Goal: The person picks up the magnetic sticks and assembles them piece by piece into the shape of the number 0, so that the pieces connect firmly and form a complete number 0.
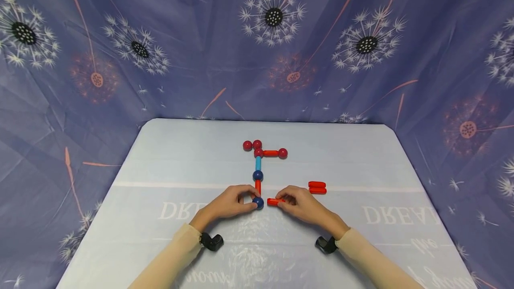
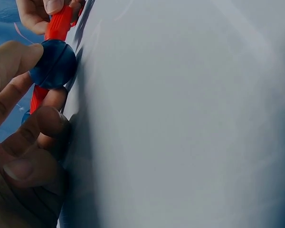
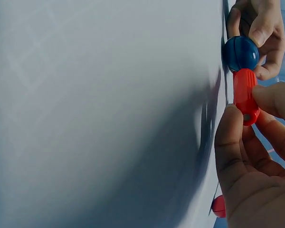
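Observation:
My left hand pinches a dark blue ball at the near end of a chain of balls and rods. From that ball a red rod runs away to a second blue ball, followed by a light blue rod and a red ball. There a red rod branches right to another red ball. Between thumb and fingers, my right hand grips a loose red magnetic rod. In the head view, a small gap separates its left end from the near blue ball.
Two red rods lie side by side to the right, beyond my right hand. Two red balls sit at the chain's far end. The white-covered table meets a blue dandelion-print cloth behind. Both wrists wear black cameras.

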The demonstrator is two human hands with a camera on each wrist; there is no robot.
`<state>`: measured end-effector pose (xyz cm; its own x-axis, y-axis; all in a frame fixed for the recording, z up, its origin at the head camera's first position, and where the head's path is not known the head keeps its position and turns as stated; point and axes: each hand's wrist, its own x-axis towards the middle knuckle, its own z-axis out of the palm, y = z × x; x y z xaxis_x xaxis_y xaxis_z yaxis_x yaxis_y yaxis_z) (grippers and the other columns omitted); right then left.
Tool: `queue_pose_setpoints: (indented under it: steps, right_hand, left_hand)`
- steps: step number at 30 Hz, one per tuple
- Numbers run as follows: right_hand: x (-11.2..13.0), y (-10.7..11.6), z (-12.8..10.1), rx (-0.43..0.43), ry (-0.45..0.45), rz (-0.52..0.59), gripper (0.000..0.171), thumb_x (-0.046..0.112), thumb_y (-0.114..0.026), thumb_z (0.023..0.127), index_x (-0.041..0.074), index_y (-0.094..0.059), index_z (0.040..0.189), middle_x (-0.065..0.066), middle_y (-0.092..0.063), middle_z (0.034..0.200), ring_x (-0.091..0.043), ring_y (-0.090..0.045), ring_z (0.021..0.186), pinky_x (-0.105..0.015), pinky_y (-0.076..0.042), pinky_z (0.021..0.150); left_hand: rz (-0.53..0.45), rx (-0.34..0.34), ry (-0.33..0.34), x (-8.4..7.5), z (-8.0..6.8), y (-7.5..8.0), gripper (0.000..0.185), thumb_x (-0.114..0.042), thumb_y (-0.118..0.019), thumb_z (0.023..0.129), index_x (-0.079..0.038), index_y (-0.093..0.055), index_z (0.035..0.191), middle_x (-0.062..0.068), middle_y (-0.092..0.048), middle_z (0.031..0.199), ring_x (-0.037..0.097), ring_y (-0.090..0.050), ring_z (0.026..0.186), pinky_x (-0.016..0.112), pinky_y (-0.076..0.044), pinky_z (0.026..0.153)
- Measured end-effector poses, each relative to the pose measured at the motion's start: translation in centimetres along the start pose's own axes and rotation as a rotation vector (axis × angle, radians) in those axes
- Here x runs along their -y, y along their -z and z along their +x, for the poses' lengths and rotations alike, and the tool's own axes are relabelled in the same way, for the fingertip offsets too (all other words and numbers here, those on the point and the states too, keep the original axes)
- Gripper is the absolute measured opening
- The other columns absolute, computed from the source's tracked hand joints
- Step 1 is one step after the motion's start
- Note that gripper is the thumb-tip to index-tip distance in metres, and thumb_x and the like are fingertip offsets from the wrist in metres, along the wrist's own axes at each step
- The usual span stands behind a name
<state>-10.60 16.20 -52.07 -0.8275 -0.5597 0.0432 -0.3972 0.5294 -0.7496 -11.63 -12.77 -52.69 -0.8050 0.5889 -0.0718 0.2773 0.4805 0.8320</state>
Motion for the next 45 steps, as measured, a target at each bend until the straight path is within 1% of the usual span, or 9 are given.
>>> queue_pose_setpoints:
  steps: [12, 17, 23, 26, 32, 35, 38, 41, 45]
  right_hand:
    - [-0.1, -0.6, 0.4, 0.008, -0.004, 0.020, 0.013, 0.016, -0.076, 0.094, 0.016, -0.075, 0.108, 0.007, -0.069, 0.097, -0.003, -0.058, 0.077, -0.021, -0.053, 0.071]
    - [0.0, -0.8, 0.5, 0.003, 0.016, 0.034, 0.013, 0.015, -0.076, 0.094, 0.014, -0.075, 0.107, 0.006, -0.069, 0.096, -0.003, -0.058, 0.076, -0.022, -0.053, 0.071]
    - [0.1, -0.8, 0.5, 0.014, 0.004, 0.034, 0.014, 0.017, -0.075, 0.095, 0.016, -0.075, 0.109, 0.007, -0.068, 0.095, -0.003, -0.058, 0.076, -0.022, -0.053, 0.070]
    - [0.1, -0.6, 0.6, 0.019, 0.009, 0.022, 0.013, 0.017, -0.074, 0.096, 0.016, -0.074, 0.109, 0.008, -0.068, 0.096, -0.003, -0.058, 0.077, -0.022, -0.053, 0.071]
    - [0.2, 0.7, 1.2, 0.044, 0.031, -0.002, 0.015, 0.018, -0.073, 0.096, 0.014, -0.074, 0.111, 0.007, -0.069, 0.101, -0.004, -0.060, 0.083, -0.023, -0.054, 0.076]
    - [0.4, 1.8, 1.8, 0.066, 0.051, -0.015, 0.020, 0.019, -0.072, 0.097, 0.010, -0.073, 0.114, 0.003, -0.071, 0.104, -0.006, -0.062, 0.086, -0.023, -0.055, 0.076]
    - [0.6, 3.1, 2.6, 0.086, 0.063, -0.037, 0.025, 0.021, -0.072, 0.098, 0.006, -0.072, 0.118, -0.004, -0.072, 0.110, -0.012, -0.064, 0.092, -0.025, -0.056, 0.078]
    - [0.9, 4.2, 3.6, 0.100, 0.062, -0.068, 0.031, 0.022, -0.071, 0.098, 0.004, -0.069, 0.123, -0.009, -0.072, 0.116, -0.019, -0.067, 0.100, -0.029, -0.058, 0.082]
    - [1.1, 5.4, 4.9, 0.112, 0.054, -0.089, 0.036, 0.021, -0.070, 0.098, 0.002, -0.067, 0.129, -0.014, -0.070, 0.123, -0.028, -0.068, 0.109, -0.040, -0.059, 0.088]
  left_hand:
    - [0.008, -0.014, -0.016, 0.3, 0.3, -0.1, 0.022, -0.027, -0.075, 0.095, -0.025, -0.071, 0.116, -0.008, -0.068, 0.105, 0.003, -0.049, 0.058, 0.022, -0.045, 0.056]
    - [0.001, -0.023, -0.017, 0.3, 0.3, -0.1, 0.022, -0.026, -0.075, 0.095, -0.024, -0.071, 0.116, -0.007, -0.068, 0.106, 0.004, -0.049, 0.057, 0.022, -0.044, 0.056]
    - [-0.010, -0.018, 0.001, 0.3, 0.1, -0.1, 0.023, -0.026, -0.075, 0.095, -0.024, -0.070, 0.117, -0.006, -0.068, 0.106, 0.003, -0.048, 0.055, 0.022, -0.044, 0.054]
    - [-0.012, -0.019, 0.000, 0.3, 0.2, -0.1, 0.023, -0.026, -0.075, 0.095, -0.024, -0.070, 0.117, -0.006, -0.069, 0.106, 0.002, -0.048, 0.055, 0.022, -0.044, 0.054]
    - [-0.002, -0.025, 0.003, 0.3, 0.3, 0.0, 0.023, -0.028, -0.075, 0.095, -0.025, -0.070, 0.117, -0.008, -0.068, 0.107, 0.002, -0.047, 0.056, 0.022, -0.044, 0.054]
    - [0.000, -0.025, 0.010, 0.3, 0.3, 0.0, 0.023, -0.028, -0.075, 0.095, -0.025, -0.070, 0.117, -0.008, -0.068, 0.107, 0.003, -0.047, 0.056, 0.022, -0.043, 0.055]
    - [-0.002, -0.024, 0.013, 0.3, 0.4, 0.0, 0.023, -0.028, -0.075, 0.095, -0.026, -0.070, 0.118, -0.008, -0.067, 0.107, 0.003, -0.047, 0.057, 0.022, -0.043, 0.055]
    - [-0.005, -0.023, 0.017, 0.3, 0.3, 0.0, 0.023, -0.028, -0.075, 0.095, -0.025, -0.070, 0.118, -0.008, -0.067, 0.107, 0.004, -0.048, 0.057, 0.021, -0.043, 0.056]
    - [-0.016, -0.019, 0.020, 0.2, 0.4, 0.0, 0.023, -0.028, -0.075, 0.095, -0.025, -0.070, 0.118, -0.007, -0.067, 0.107, 0.004, -0.048, 0.057, 0.021, -0.043, 0.056]
